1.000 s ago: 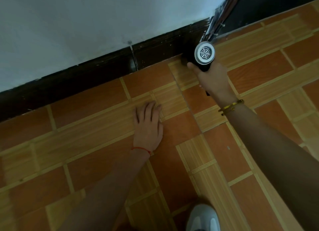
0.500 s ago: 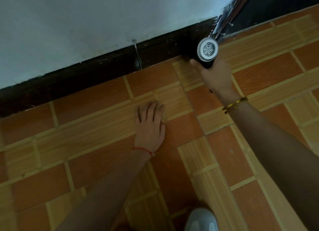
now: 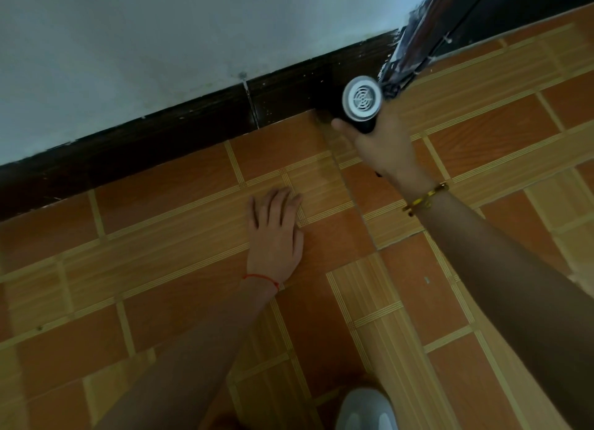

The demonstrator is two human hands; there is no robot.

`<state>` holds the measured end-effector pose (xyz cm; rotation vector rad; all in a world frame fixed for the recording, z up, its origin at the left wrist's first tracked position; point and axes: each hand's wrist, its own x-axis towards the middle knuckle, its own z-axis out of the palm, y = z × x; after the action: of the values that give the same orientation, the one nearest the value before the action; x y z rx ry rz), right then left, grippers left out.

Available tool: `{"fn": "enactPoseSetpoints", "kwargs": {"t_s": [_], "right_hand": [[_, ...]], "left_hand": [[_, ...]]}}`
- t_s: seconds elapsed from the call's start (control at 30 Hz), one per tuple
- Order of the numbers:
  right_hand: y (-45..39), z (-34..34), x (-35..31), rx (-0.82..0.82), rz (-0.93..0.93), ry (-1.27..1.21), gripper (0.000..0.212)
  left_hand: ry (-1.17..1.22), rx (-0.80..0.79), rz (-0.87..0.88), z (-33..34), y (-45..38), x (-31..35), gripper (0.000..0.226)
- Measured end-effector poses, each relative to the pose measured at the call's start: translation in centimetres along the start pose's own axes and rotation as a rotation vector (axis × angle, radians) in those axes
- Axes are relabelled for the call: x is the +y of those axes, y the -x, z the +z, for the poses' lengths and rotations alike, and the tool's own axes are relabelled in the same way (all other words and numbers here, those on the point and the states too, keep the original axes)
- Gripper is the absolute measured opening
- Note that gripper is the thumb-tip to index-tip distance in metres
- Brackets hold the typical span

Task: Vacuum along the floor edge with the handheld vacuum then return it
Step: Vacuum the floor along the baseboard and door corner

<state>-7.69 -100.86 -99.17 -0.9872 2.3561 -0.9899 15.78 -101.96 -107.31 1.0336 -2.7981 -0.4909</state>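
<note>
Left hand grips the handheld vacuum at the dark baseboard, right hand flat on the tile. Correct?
Hands are swapped. In the head view the right hand grips the handheld vacuum at the dark baseboard, and the left hand lies flat on the tile floor.

Glossy wood-look tile floor [image 3: 180,301], matt painted wall [image 3: 160,43], plastic vacuum [image 3: 361,103]

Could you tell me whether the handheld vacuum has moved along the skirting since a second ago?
Yes. The handheld vacuum has slid rightward along the dark skirting, away from its vertical joint and closer to the door frame.
</note>
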Motion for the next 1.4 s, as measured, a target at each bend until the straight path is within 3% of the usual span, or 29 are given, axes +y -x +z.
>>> {"fn": "enactPoseSetpoints", "kwargs": {"t_s": [0.23, 0.57, 1.0, 1.17, 1.4], "right_hand": [[1.5, 2.0, -1.8, -0.108, -0.078, -0.006, 0.065], [-0.7, -1.6, 1.3, 0.125, 0.092, 0.117, 0.071], [2.8, 5.7, -4.1, -0.155, -0.085, 0.041, 0.07], [2.7, 5.6, -4.2, -0.113, -0.057, 0.019, 0.068], [2.8, 3.5, -2.9, 0.093, 0.018, 0.037, 0.071]], "left_hand": [[0.005, 0.018, 0.002, 0.0, 0.0, 0.0, 0.051], [0.005, 0.0, -0.009, -0.1, 0.0, 0.1, 0.052], [0.093, 0.043, 0.002, -0.4, 0.1, -0.1, 0.049], [0.15, 0.079, -0.059, -1.5, 0.6, -1.0, 0.046], [0.014, 0.092, -0.216, -3.2, 3.4, -6.4, 0.05]]}}
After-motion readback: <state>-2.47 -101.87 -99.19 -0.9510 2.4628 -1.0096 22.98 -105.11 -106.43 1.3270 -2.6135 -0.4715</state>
